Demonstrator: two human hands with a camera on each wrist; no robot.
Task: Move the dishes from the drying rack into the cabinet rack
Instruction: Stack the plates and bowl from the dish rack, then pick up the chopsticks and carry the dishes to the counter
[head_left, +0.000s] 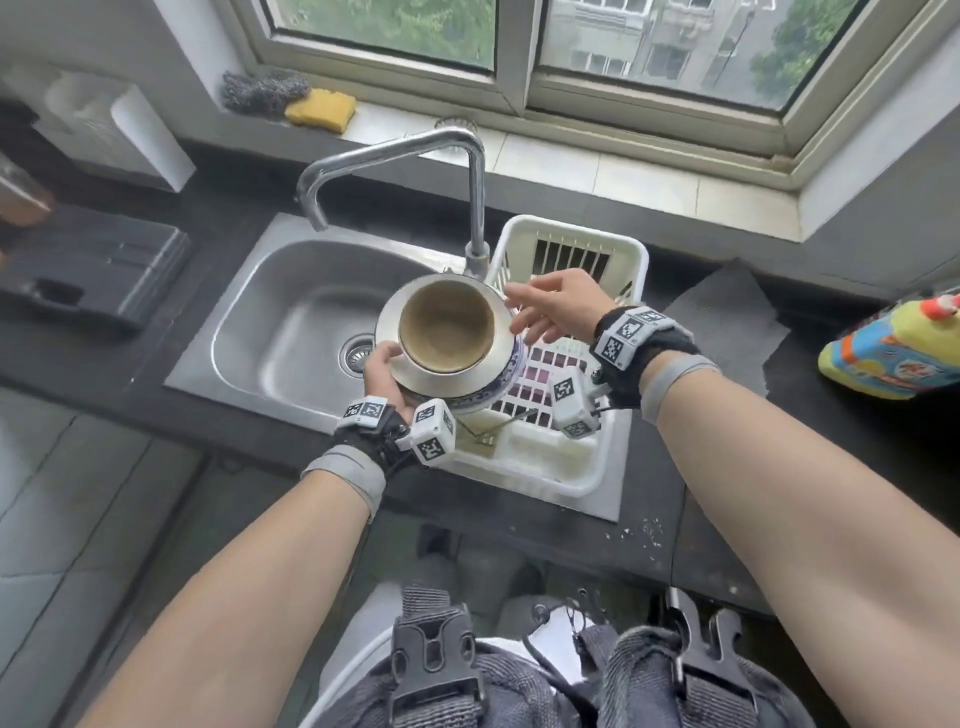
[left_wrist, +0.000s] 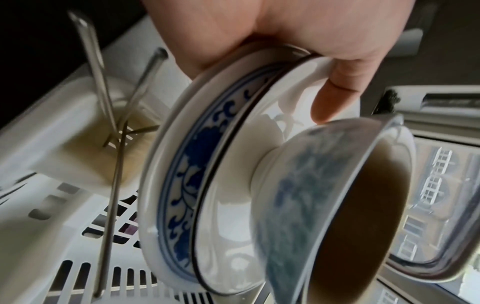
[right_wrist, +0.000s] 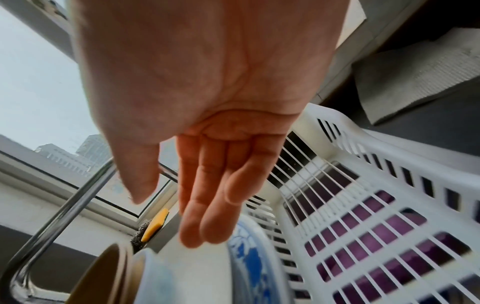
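Head view shows the left hand (head_left: 383, 375) gripping a stack of dishes over the edge between the sink (head_left: 291, 312) and the white drying rack (head_left: 566, 457): a blue-patterned plate (head_left: 498, 387) at the bottom, a white plate (head_left: 441, 379) on it, and a bowl (head_left: 445, 323) with a brownish inside on top. In the left wrist view the thumb (left_wrist: 335, 96) presses on the upper face of the white plate (left_wrist: 228, 205) while the palm wraps the rims, and the stack is tilted, the bowl (left_wrist: 337, 205) sitting by its foot on the white plate above the blue-patterned plate (left_wrist: 179, 185). The right hand (head_left: 553, 312) holds nothing; its fingers (right_wrist: 207, 195) are straight and together, with the tips close to the far rim of the stack, though contact cannot be made out. Two metal utensils (left_wrist: 109, 102) stand in the rack's cutlery cup (left_wrist: 78, 123). The rack rests on the sink's drainboard, set in the dark bench (head_left: 649, 545). A chrome tap (head_left: 415, 156) arches over the sink. On the windowsill (head_left: 571, 161) lie a yellow sponge (head_left: 321, 108) and a steel scourer (head_left: 262, 91), just beside each other.
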